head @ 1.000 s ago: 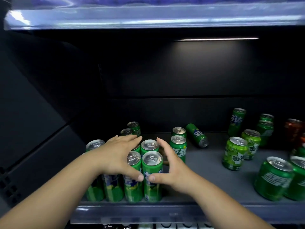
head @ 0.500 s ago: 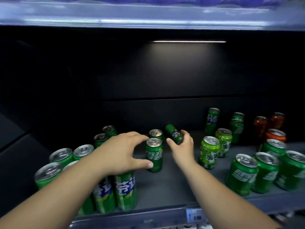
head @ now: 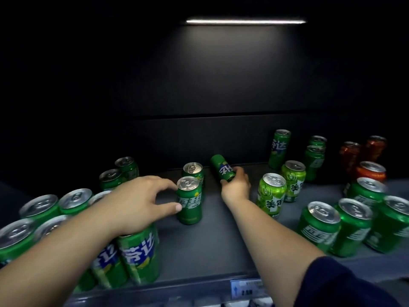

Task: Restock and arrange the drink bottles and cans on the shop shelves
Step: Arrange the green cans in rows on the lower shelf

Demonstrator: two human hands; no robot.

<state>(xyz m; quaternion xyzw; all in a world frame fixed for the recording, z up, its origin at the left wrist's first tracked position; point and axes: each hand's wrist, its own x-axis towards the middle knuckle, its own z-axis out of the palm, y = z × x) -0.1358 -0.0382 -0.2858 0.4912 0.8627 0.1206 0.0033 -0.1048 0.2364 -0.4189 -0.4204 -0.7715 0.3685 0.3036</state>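
Price tag point(head: 247, 287) on the shelf point(head: 221, 247) lip right in front of me. My left hand point(head: 135, 202) is spread open, thumb and fingertip just touching an upright green can point(head: 189, 201). Further back my right hand point(head: 235, 187) is wrapped around a tipped can point(head: 222, 167), near the back wall.

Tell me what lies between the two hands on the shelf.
In the head view, two upright green cans stand between the left hand and the right hand, one behind the other; the shelf is otherwise bare there.

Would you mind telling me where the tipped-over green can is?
Mid-shelf near the back, the tipped-over green can lies in the right hand, just right of two upright green cans.
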